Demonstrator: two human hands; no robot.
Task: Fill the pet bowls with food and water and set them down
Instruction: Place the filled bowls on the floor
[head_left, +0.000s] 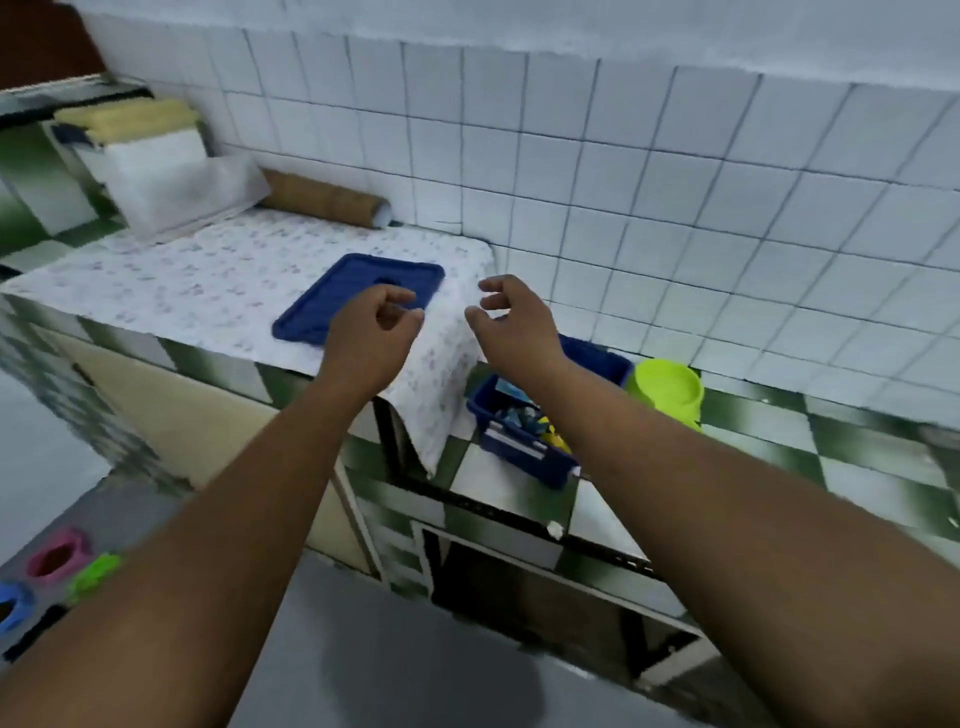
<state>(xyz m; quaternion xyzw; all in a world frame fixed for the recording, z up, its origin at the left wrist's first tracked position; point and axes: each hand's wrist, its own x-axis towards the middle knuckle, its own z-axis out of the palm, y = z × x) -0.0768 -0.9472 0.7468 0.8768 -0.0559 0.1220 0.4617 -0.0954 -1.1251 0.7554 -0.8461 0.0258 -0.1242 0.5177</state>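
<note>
A lime green pet bowl (667, 391) stands on the lower checkered counter at the right, against the tiled wall. Beside it on the left sits an open blue plastic box (524, 441) with packets inside, partly hidden by my right forearm. Its blue lid (343, 293) lies flat on the raised counter covered by a flowered cloth (197, 280). My left hand (371, 332) hovers over the lid's near right corner, fingers loosely curled, holding nothing. My right hand (511, 317) hangs above the cloth's edge and the box, fingers loosely curled and empty.
A brown cardboard tube (327, 200) lies along the wall behind the cloth. A white box with yellow cloths (135, 140) stands at the far left. Pink (54, 558), green (96, 571) and blue (13, 608) small bowls sit on the grey floor at the bottom left.
</note>
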